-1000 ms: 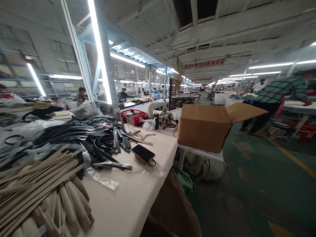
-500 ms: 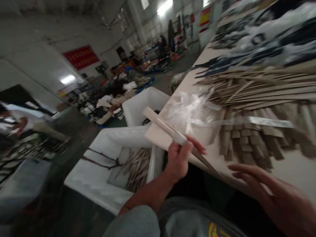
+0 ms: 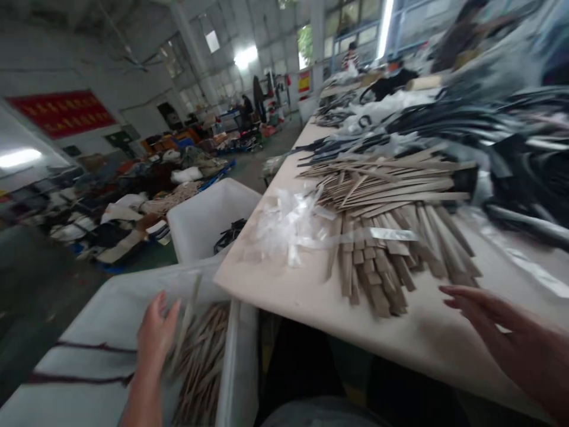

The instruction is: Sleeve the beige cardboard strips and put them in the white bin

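Now the left hand (image 3: 155,332) hangs open above a white bin (image 3: 89,362) of tan strips (image 3: 200,362). Meanwhile the right hand (image 3: 502,332) hovers open near the strip pile (image 3: 391,237) on the table (image 3: 288,287).

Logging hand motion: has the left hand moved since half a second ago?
Yes. The left hand went from the table corner leftward, over the white bin.

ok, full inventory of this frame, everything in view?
table: one, beige, right half
strip pile: one heap, tan, on the table
plastic wrap: one bunch, clear, left of the pile
straps: many, black, table's far right
near bin: one, white, below the table's corner
binned strips: many, tan, inside the near bin
far bin: one, white, behind the near bin
banner: one, red, left wall
left hand: open, over the near bin, blurred strip beside it
right hand: open, above the table's front edge
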The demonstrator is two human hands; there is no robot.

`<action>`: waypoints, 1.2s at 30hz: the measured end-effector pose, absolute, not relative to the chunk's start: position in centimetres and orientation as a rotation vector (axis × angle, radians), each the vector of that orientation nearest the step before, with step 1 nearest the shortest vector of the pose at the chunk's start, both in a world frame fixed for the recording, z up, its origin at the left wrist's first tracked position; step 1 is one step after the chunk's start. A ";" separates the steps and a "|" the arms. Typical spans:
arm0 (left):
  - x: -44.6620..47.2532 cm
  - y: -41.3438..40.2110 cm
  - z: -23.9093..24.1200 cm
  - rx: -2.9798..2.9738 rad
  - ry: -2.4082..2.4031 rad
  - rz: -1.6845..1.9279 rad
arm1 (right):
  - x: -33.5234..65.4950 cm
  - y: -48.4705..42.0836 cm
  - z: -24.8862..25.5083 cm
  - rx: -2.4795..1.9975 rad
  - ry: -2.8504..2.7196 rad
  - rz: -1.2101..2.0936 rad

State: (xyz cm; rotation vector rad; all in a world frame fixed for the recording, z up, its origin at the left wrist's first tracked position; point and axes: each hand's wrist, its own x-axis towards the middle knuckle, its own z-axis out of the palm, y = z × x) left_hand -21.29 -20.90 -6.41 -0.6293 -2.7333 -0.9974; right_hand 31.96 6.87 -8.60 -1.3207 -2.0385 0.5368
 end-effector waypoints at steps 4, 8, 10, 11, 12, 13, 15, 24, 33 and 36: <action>-19.6 -17.1 -6.6 -0.831 -2.535 -1.160 | 31.1 8.7 -6.2 -1.491 -2.051 0.514; -13.9 -10.8 -4.3 -1.188 -2.383 -1.288 | 30.5 10.8 -5.5 -1.574 -2.100 0.511; -10.2 -7.4 -3.7 -1.502 -2.242 -1.320 | 29.7 11.2 -5.4 -1.591 -2.128 0.470; -8.3 -5.6 -3.5 -1.660 -2.145 -1.328 | 29.2 11.2 -5.3 -1.598 -2.143 0.436; -6.6 -3.8 -3.5 -1.816 -2.058 -1.308 | 28.7 11.2 -5.2 -1.602 -2.158 0.397; -4.9 -1.9 -3.6 -1.941 -1.984 -1.277 | 28.2 11.1 -5.1 -1.601 -2.172 0.353; -1.8 1.7 -4.0 -2.126 -1.883 -1.191 | 27.4 11.2 -4.9 -1.591 -2.196 0.261; 4.6 11.5 -5.9 -2.345 -1.858 -0.948 | 28.6 17.0 -2.8 -1.481 -2.301 -0.082; 1.0 11.3 -6.8 -2.037 -1.693 -1.344 | 26.0 28.1 -2.7 -1.164 -2.550 -0.381; 0.6 11.7 -7.2 -2.006 -1.682 -1.333 | 24.8 30.7 -2.6 -1.078 -2.630 -0.416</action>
